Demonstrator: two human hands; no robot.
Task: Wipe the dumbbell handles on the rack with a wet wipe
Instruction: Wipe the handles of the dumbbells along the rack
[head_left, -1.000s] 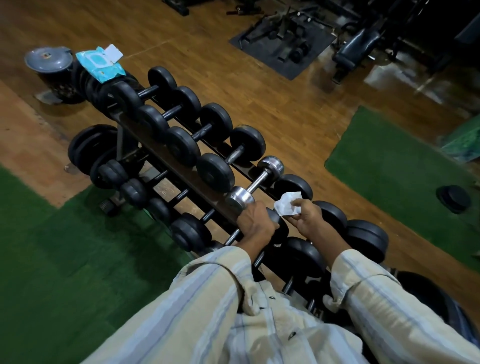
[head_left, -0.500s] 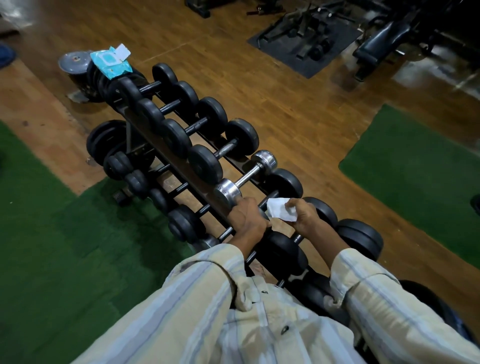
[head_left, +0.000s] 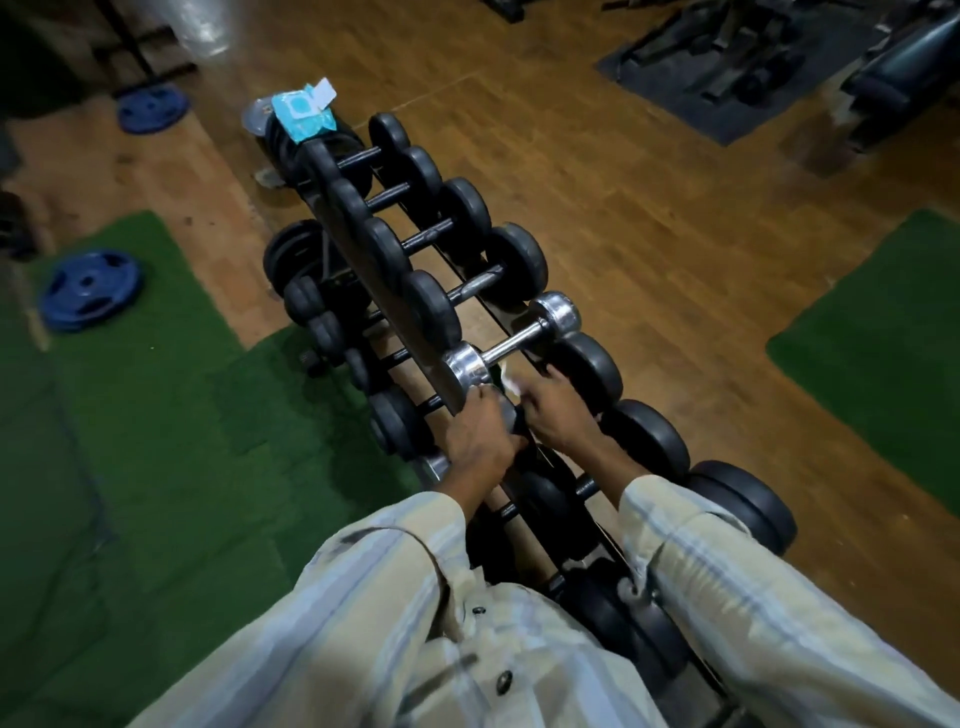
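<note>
Gripping dumbbell head (head_left: 511, 418): left hand (head_left: 480, 434) | right hand (head_left: 553, 408) fingers pinch wipe (head_left: 511, 384)

Both hands on dumbbell (head_left: 582, 374); right hand (head_left: 553, 410) holds wipe (head_left: 511, 384).

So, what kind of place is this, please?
Most likely a gym: a long black metal dumbbell rack holding round black dumbbells, blue round weight plates on the floor, and dark exercise benches behind.

My single head-worn camera looks steeply down and forward along the rack (head_left: 374, 270), near my hands.
</note>
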